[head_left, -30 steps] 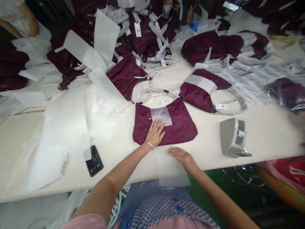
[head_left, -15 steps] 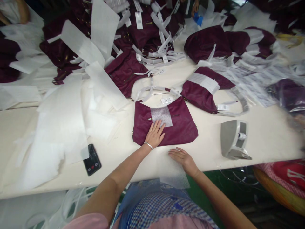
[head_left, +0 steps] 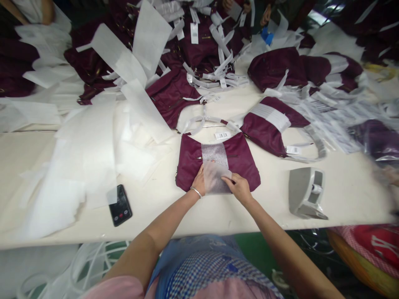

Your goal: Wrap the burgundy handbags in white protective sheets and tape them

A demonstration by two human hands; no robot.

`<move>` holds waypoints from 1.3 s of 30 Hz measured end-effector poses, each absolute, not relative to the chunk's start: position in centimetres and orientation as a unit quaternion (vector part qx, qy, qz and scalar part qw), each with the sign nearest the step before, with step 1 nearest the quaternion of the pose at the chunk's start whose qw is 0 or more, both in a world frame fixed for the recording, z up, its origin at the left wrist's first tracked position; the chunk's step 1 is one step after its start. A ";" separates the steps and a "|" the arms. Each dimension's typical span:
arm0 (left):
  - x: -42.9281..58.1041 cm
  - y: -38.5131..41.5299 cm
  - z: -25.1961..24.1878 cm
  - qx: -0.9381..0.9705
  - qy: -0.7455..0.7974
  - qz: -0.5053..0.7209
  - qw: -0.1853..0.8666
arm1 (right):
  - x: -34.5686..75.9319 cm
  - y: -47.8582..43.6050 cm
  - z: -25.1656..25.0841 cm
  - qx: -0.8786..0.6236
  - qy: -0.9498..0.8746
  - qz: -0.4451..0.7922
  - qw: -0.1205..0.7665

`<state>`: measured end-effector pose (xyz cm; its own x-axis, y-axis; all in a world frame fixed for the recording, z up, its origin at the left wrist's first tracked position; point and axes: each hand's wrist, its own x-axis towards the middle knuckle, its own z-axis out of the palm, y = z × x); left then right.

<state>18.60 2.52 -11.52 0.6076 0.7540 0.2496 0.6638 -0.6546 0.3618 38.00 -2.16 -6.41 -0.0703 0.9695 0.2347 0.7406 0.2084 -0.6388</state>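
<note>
A maroon handbag (head_left: 190,158) lies flat on the table in front of me, its strap wrapped in white paper and a white tag beside it. Around its middle goes a strip of thin translucent paper (head_left: 218,153). My left hand (head_left: 198,182) rests flat and open on the bag, its fingers mostly covered by the paper's folded-up lower end. Between thumb and fingers, my right hand (head_left: 240,187) pinches the right edge of that end, over the lower part of the bag.
A grey tape dispenser (head_left: 301,193) stands to the right, and a black phone (head_left: 121,206) lies left near the table edge. White paper sheets (head_left: 87,153) spread over the left. Another paper-banded handbag (head_left: 264,135) lies behind right. More bags and co-workers' hands (head_left: 266,15) are further back.
My right hand has moved up from the table's front edge, bringing the paper's loose end up over the bag. The paper now covers most of my left hand's fingers.
</note>
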 end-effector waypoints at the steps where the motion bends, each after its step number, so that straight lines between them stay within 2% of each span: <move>1: 18.4 2.5 -11.5 0.890 0.392 0.198 0.122 | 38.0 -1.7 -6.6 -0.601 -0.712 0.176 0.319; 10: 17.9 1.0 -11.2 0.850 0.416 0.271 0.177 | 37.7 -0.7 -8.4 -0.654 -0.692 0.142 0.270; 17: 17.1 0.0 -10.6 0.806 0.450 0.310 0.225 | 37.3 -0.3 -8.4 -0.667 -0.652 0.179 0.312; 22: 17.6 -0.3 -9.2 0.776 0.503 0.295 0.241 | 37.2 -0.1 -8.1 -0.672 -0.649 0.179 0.309; 31: 18.2 -0.4 -8.9 0.741 0.565 0.279 0.231 | 37.3 -0.5 -7.7 -0.646 -0.718 0.013 0.258; 39: 18.6 0.0 -9.1 0.680 0.620 0.282 0.272 | 37.8 0.9 -7.4 -0.652 -0.702 0.077 0.277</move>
<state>18.62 0.03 -9.14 0.0726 0.9963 0.0461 0.6900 -0.0836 0.7189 37.81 0.92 -7.45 0.0039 0.9577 0.2878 0.8722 0.1375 -0.4694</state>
